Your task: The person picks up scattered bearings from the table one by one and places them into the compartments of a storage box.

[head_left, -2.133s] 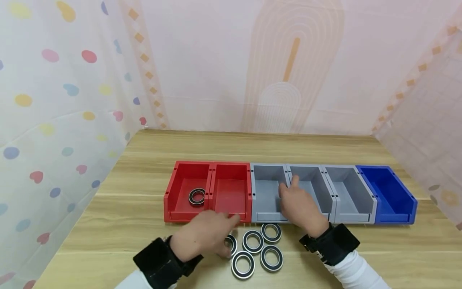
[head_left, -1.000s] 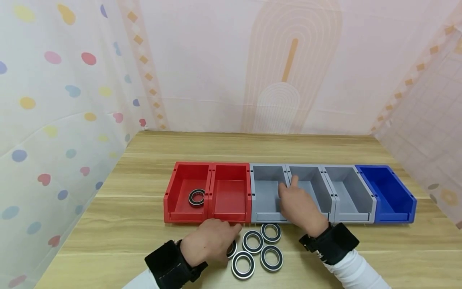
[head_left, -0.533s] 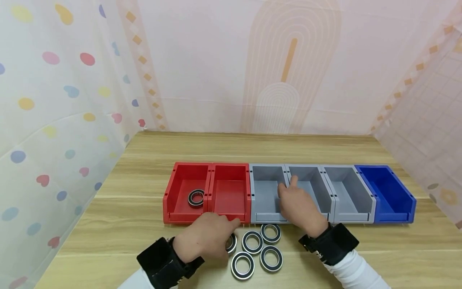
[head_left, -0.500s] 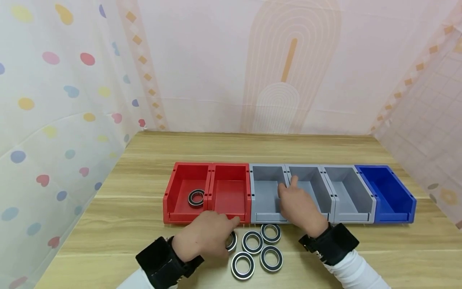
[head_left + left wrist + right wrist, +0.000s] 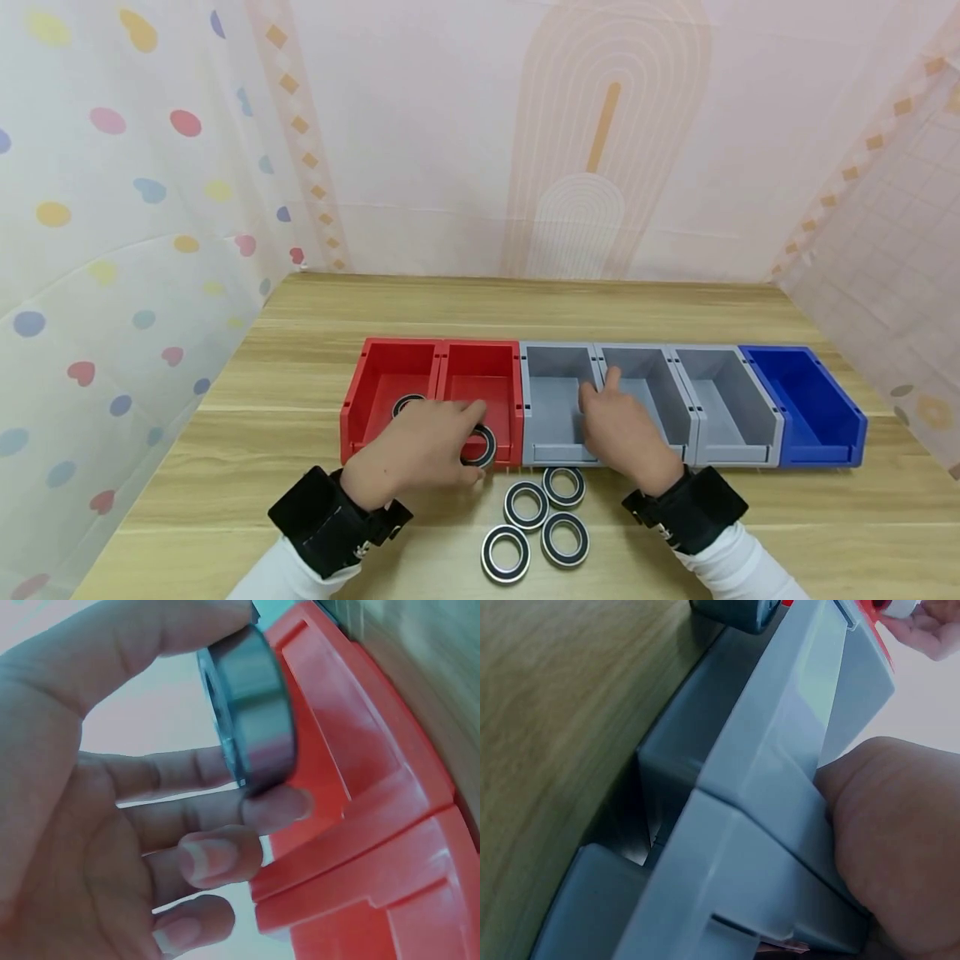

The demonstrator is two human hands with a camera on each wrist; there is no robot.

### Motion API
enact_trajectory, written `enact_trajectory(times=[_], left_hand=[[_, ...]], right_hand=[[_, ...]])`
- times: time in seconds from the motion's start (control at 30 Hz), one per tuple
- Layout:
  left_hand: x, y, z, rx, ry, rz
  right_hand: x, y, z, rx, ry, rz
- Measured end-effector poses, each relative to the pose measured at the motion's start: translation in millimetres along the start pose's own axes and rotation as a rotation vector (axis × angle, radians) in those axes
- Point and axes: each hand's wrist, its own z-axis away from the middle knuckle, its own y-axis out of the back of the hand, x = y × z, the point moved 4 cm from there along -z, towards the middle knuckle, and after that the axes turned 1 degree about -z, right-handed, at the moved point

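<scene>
My left hand (image 5: pixel 423 446) pinches a ball bearing (image 5: pixel 483 446), a black-faced steel ring, at the front lip of the second red bin (image 5: pixel 480 367). In the left wrist view, thumb and fingers hold the bearing (image 5: pixel 262 712) by its rim, beside the red bin wall. A second bearing (image 5: pixel 407 402) lies in the leftmost red bin (image 5: pixel 375 375), partly covered by that hand. My right hand (image 5: pixel 626 429) rests over the divider between two grey bins, index finger stretched forward; its other fingers are hidden. Several bearings (image 5: pixel 506 553) lie flat on the table before the bins.
Three grey bins (image 5: pixel 727 392) and a blue bin (image 5: pixel 810 400) continue the row to the right, side by side. The wooden table (image 5: pixel 225 467) ends at patterned curtains (image 5: pixel 420 167) behind and at both sides.
My left hand has picked up the leftmost loose bearing from the table and carried it up to the second red bin's front. The right hand has stayed in place.
</scene>
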Motion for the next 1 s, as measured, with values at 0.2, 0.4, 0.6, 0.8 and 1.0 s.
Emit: enact_trajectory(times=[0.2, 0.4, 0.6, 0.8, 1.0], left_hand=[[-4.4, 4.4, -4.0, 0.056, 0.036, -0.010], [-7.9, 6.7, -3.2, 0.088, 0.052, 0.012], [-8.7, 9.4, -9.4, 0.096, 0.067, 0.084], [-10.1, 10.5, -24.9, 0.100, 0.094, 0.114], [-12.6, 4.0, -36.6, 0.113, 0.081, 0.092]], right_hand=[[1, 2, 0.5, 0.014, 0.004, 0.008], [-1, 2, -1.3, 0.053, 0.018, 0.037], [-2, 1, -2.3, 0.081, 0.038, 0.064], [-2, 1, 0.0, 0.108, 0.050, 0.079], [-2, 0, 1.4, 0.090, 0.043, 0.073]])
